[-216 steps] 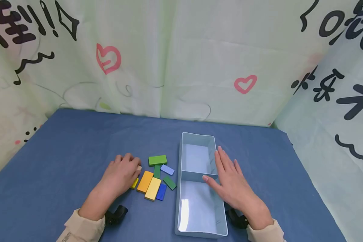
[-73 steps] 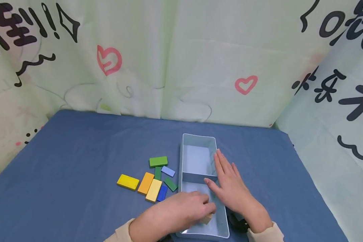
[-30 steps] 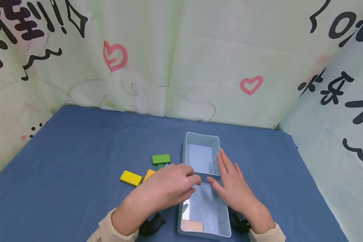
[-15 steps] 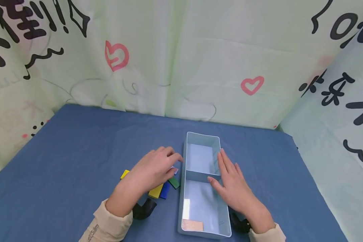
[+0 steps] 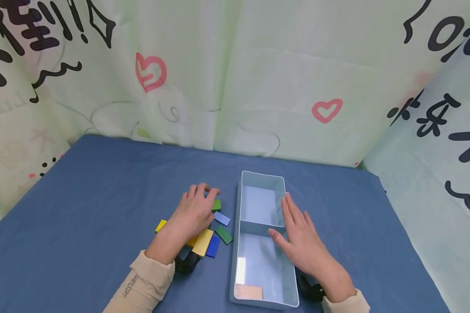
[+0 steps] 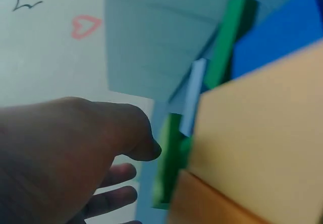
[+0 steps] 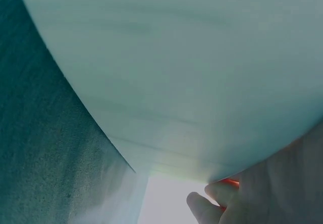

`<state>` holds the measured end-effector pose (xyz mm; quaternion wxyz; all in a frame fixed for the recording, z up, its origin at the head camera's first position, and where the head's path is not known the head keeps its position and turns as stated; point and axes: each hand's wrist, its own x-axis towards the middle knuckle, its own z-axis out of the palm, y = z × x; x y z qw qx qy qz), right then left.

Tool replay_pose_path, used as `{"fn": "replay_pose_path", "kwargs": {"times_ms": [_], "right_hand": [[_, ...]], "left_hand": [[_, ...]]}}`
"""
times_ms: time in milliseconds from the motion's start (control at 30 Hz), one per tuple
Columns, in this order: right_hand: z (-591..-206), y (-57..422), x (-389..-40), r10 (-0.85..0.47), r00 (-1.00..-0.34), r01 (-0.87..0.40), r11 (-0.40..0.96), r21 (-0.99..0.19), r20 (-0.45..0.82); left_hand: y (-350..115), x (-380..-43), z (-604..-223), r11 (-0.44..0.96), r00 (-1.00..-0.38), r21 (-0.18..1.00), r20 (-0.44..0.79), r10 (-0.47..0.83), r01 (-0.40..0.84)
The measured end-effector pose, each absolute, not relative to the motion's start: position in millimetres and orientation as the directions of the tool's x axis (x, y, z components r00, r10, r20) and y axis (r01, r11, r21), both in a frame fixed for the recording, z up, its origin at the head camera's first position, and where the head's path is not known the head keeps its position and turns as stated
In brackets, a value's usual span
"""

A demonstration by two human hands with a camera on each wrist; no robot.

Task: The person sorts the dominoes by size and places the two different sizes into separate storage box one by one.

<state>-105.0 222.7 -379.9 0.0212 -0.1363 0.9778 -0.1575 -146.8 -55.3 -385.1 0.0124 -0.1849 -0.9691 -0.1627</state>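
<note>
My left hand (image 5: 196, 211) hovers over a small group of coloured blocks, its thumb and fingers apart with nothing between them. Closest to it is the light green block (image 5: 217, 205), partly hidden by the fingers; in the left wrist view the thumb is right beside this green block (image 6: 168, 168). A tan wooden block (image 5: 248, 291) lies in the front compartment of the light blue divided box (image 5: 233, 261). Against the box's right wall rests my right hand (image 5: 303, 243), fingers straight, thumb over the rim near the divider.
Around the left hand lie a pale blue block (image 5: 222, 218), a dark green block (image 5: 223, 234), a blue block (image 5: 213, 247), a cream-yellow block (image 5: 202, 242), an orange block (image 5: 191, 242) and a yellow block (image 5: 161, 225). A blue cloth (image 5: 113, 195) covers the table; printed curtains (image 5: 266, 74) stand behind.
My left hand took the tan block from the group, set it down in the box's front compartment and let go. It has moved back left over the blocks. The right hand stays at the box.
</note>
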Motion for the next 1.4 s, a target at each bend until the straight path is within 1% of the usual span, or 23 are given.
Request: {"fn": "replay_pose_path", "kwargs": {"times_ms": [133,233,500,733,900,1000,1133,1400], "right_hand": [[-380,222,-105,-0.277,-0.961,-0.262,0.912,-0.316,-0.003],[-378,221,-106,-0.281,-0.96,-0.269,0.91,-0.316,0.007],[-379,221,-107,-0.282,-0.959,-0.265,0.91,-0.318,-0.008],[-377,221,-107,-0.28,-0.96,-0.27,0.909,-0.319,0.014],[-379,222,-106,-0.274,-0.962,-0.259,0.913,-0.315,-0.003],[-378,222,-105,-0.274,-0.962,-0.26,0.912,-0.316,0.0],[-376,222,-106,-0.276,-0.961,-0.265,0.909,-0.321,0.012],[-377,222,-105,-0.27,-0.963,-0.259,0.915,-0.308,0.005]], "left_hand": [[-55,-150,-396,0.886,-0.928,0.284,0.04,0.371,0.367],[-53,-152,-400,0.884,-0.92,0.266,0.034,0.39,0.385],[-53,-150,-404,0.879,-0.917,0.263,0.077,0.392,0.398],[-53,-151,-398,0.905,-0.928,0.207,0.098,0.359,0.372],[-55,-150,-398,0.914,-0.937,0.211,0.113,0.33,0.347],[-56,-151,-398,0.914,-0.935,0.213,0.168,0.313,0.344],[-58,-154,-396,0.913,-0.916,0.186,0.249,0.314,0.363],[-55,-150,-389,0.896,-0.882,0.167,0.323,0.344,0.411]]}}
